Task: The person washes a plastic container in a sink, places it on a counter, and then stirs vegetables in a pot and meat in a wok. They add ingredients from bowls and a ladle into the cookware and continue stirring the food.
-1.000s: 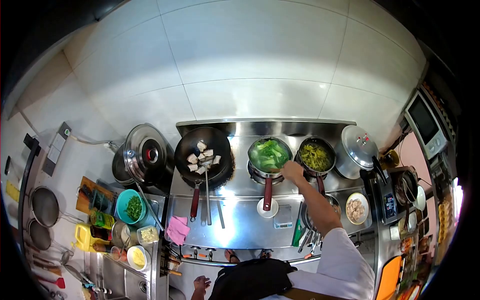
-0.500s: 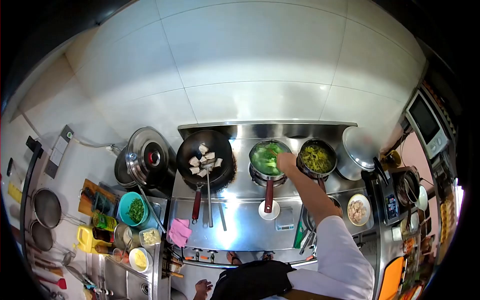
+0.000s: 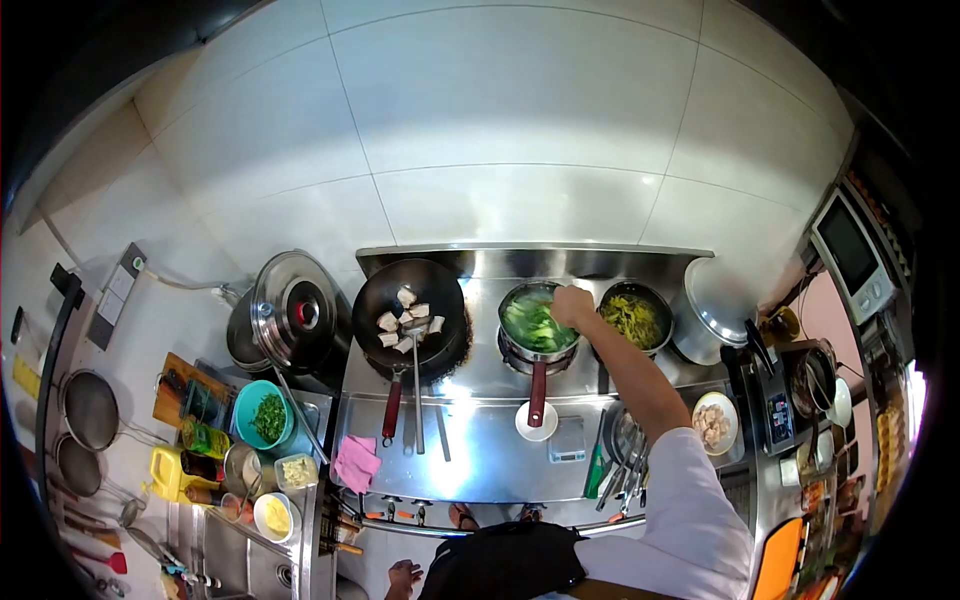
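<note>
My right hand (image 3: pixel 573 307) is closed in a fist over the right rim of a saucepan (image 3: pixel 537 365) full of green leafy vegetables (image 3: pixel 532 322) in liquid. Whatever the fist grips, if anything, is hidden. My left hand (image 3: pixel 404 575) hangs low beside my body, its fingers loosely apart with nothing in them. Left of the saucepan, a black wok (image 3: pixel 380 285) holds several pale chunks (image 3: pixel 388 321) and a metal spatula (image 3: pixel 418 400). To the right stands a second pan with yellow-green vegetables (image 3: pixel 632 320), partly behind my forearm.
A large lidded pot (image 3: pixel 705 310) stands at the far right of the stove. In front are a small white bowl (image 3: pixel 537 432), a pink cloth (image 3: pixel 357 463) and a bowl of meat pieces (image 3: pixel 714 425). A turquoise bowl of chopped greens (image 3: pixel 248 405) stands on the left counter.
My right hand has moved slightly up and back over the saucepan's rim, and my forearm has swung a little right. The greens have shifted in the pan. My left hand stays low.
</note>
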Tool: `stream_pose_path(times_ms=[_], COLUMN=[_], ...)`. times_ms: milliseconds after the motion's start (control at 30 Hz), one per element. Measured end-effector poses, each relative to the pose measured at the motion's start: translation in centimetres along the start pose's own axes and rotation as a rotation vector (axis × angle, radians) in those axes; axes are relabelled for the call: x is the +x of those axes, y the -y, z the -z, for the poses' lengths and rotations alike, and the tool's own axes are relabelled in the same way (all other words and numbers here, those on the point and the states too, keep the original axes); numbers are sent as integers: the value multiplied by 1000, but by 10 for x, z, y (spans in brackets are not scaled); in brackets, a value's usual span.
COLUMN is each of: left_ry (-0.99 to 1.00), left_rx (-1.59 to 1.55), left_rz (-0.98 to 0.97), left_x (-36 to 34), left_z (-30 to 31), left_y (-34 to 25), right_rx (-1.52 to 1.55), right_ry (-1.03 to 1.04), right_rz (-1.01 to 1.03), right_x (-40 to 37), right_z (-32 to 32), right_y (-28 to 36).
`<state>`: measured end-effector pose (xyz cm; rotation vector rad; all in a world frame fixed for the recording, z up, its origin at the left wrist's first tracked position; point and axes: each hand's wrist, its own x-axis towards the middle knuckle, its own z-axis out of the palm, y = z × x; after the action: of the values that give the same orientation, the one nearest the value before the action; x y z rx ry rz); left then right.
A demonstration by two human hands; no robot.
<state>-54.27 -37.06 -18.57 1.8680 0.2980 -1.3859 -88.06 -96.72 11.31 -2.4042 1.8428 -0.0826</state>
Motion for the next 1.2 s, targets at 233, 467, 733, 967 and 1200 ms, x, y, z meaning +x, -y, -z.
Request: stream_pose_path(times_ms=[233,467,733,967,1200], left_ry=[54,122,97,92,44], left_rx=[10,-16,31,10,103], left_rz=[-65,-82,-38,-43,-111], left_x=[2,0,2,7,1], left_z=[3,6,4,-1,-10], left_y=[-3,4,9,-9,-26], right_rx=[-61,-77,19,181,173], right_ry=[110,172,-77,39,66], right_rz=[221,224,-252,-87,-14], right_x=[-21,-34,-40,-47,-73], right_z=[-47,-14,-18,-70,7], right_y=[19,-12,-52,-26,-45])
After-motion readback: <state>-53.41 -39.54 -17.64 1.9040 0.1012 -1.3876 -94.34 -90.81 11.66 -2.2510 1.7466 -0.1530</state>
